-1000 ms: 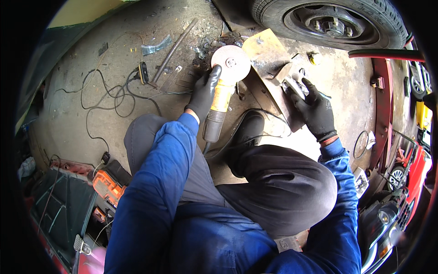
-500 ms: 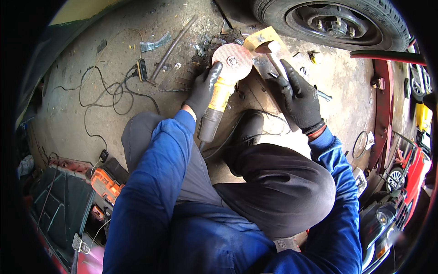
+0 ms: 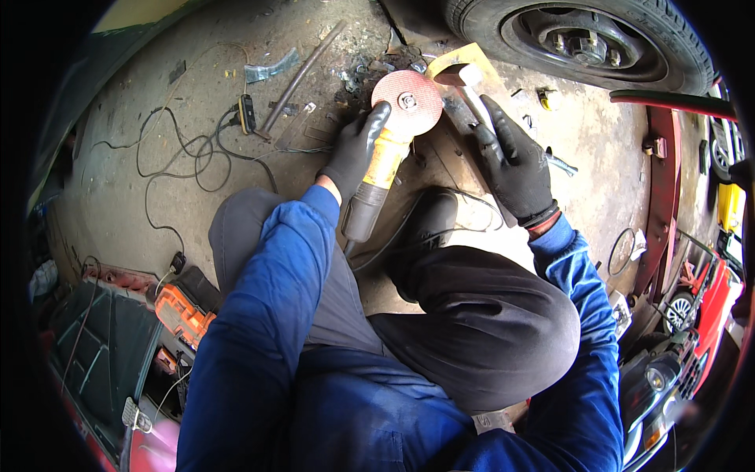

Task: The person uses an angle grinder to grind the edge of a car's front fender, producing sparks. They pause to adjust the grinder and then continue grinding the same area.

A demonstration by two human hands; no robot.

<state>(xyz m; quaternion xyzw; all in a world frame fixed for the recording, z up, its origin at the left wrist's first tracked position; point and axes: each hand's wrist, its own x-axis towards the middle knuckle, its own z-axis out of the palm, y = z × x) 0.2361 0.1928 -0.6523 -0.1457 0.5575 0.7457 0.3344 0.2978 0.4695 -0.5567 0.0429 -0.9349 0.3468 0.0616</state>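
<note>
My left hand [image 3: 360, 149], in a black glove, grips a yellow and dark angle grinder [image 3: 387, 161] near its head. The grinder's reddish round disc [image 3: 421, 116] faces up, and its cable runs off below the grip. My right hand [image 3: 519, 169], also gloved, is closed around the pale handle of what looks like a hammer [image 3: 475, 101], its fingers partly hiding it. The hammer's head lies over a long metal piece [image 3: 454, 130] with a yellowish far end. This piece runs beneath my right hand, beside the disc.
A car wheel [image 3: 586, 47] stands at the far right. On the floor at left lie a metal rod [image 3: 303, 79], tangled cable [image 3: 203, 161] and a bent metal strip [image 3: 271, 68]. An orange tool [image 3: 182, 311] sits near my left elbow. A red beam [image 3: 662, 197] stands at right.
The view has shifted slightly. Both hands keep their hold, and the grinder and hammer stay in about the same place.
</note>
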